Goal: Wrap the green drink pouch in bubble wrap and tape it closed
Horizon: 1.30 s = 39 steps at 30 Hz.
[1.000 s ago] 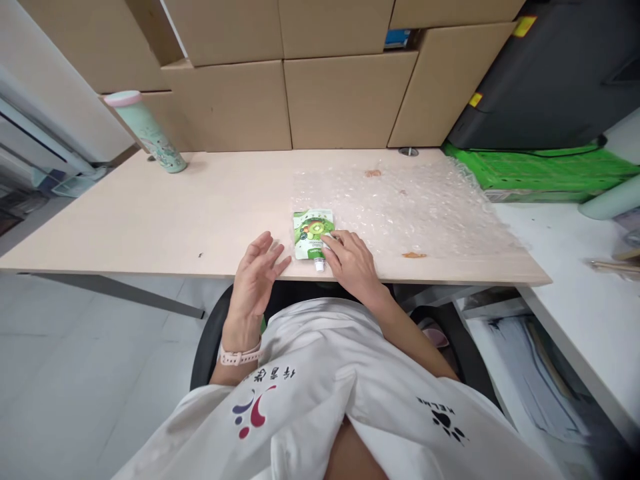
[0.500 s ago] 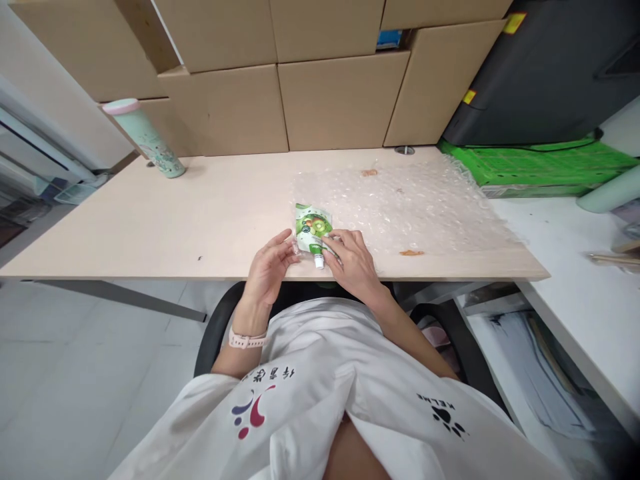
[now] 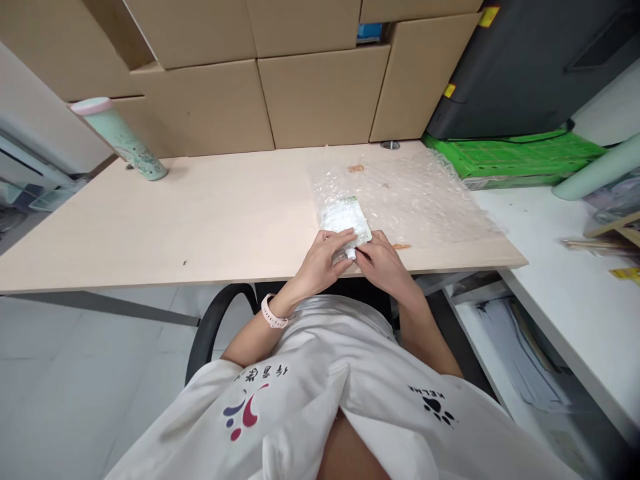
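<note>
A small spouted pouch (image 3: 365,220) with a green edge and a white cap (image 3: 351,254) lies near the table's front edge. The left end of a sheet of clear bubble wrap (image 3: 420,200) is folded over it, so most of its print is hidden. My left hand (image 3: 323,262) lies across the lower left of the covered pouch, its fingers closed on the wrap and pressing it down. Beside the cap, my right hand (image 3: 384,264) has its fingers curled at the pouch's lower right edge; its fingertips are partly hidden.
A mint green tumbler (image 3: 123,140) stands at the table's back left. Cardboard boxes (image 3: 325,100) line the back. On the right are a dark case (image 3: 500,73), a green crate (image 3: 515,160) and a white side desk (image 3: 560,267). Orange tape pieces (image 3: 356,169) lie on the wrap.
The wrap's left end has been folded over the pouch, covering its kiwi print. My left hand has moved right onto it. The view has shifted slightly.
</note>
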Tool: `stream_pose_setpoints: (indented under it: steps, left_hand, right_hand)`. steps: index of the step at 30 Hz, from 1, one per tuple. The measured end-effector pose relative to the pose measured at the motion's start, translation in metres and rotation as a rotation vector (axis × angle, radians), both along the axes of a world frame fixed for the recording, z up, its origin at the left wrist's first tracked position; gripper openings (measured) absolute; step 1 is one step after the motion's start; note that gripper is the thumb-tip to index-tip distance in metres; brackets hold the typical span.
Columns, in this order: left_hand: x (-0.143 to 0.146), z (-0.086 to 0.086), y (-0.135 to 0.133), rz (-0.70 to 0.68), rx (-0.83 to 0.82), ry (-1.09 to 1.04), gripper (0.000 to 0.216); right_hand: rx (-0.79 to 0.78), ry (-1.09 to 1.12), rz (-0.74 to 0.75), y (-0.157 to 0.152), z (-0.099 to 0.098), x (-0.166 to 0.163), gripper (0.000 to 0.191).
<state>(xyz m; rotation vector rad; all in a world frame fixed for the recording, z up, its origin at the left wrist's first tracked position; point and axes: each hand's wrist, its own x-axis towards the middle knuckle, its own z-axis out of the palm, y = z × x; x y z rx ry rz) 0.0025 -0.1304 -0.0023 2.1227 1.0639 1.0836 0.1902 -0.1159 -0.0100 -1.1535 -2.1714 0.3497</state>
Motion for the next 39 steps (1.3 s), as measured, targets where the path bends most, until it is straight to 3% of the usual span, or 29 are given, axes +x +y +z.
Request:
stream_pose_setpoints:
  steps: [3, 10, 15, 18, 20, 24, 26, 31, 36, 39]
  left_hand:
    - [0.008, 0.001, -0.003, 0.078, 0.003, 0.112, 0.054]
    - [0.021, 0.004, -0.006, 0.158, 0.033, 0.255, 0.059]
    - [0.022, 0.002, -0.012, 0.146, 0.012, 0.201, 0.055]
    - [0.017, -0.001, -0.016, 0.272, -0.032, -0.025, 0.056]
    - [0.012, -0.001, -0.014, 0.335, -0.164, -0.293, 0.063]
    - [0.003, 0.007, -0.005, 0.212, -0.647, -0.863, 0.065]
    - [0.002, 0.012, -0.006, 0.182, -0.732, -1.003, 0.061]
    - [0.005, 0.017, -0.03, 0.222, -0.528, -1.006, 0.049]
    - [0.008, 0.011, -0.05, 0.163, -0.306, -0.809, 0.052]
    - [0.012, 0.005, -0.045, 0.121, -0.17, -0.647, 0.046]
  right_hand:
    - [-0.018, 0.011, 0.0, -0.007, 0.008, 0.016, 0.03]
    - [0.053, 0.196, -0.218, -0.011, 0.01, 0.027, 0.019]
    - [0.133, 0.171, -0.108, -0.009, 0.002, 0.01, 0.025]
    - [0.119, 0.147, -0.094, -0.008, -0.002, 0.005, 0.026]
    - [0.115, 0.129, -0.106, -0.009, -0.003, 0.003, 0.026]
    - [0.107, 0.062, -0.138, -0.016, 0.001, -0.005, 0.029]
    - [0.079, 0.048, -0.116, -0.021, 0.004, -0.012, 0.031]
    - [-0.028, 0.159, 0.018, -0.032, 0.011, -0.028, 0.035]
    - [-0.246, 0.404, 0.116, -0.035, 0.013, -0.028, 0.05]
    - [-0.348, 0.534, 0.133, -0.03, 0.009, -0.022, 0.041]
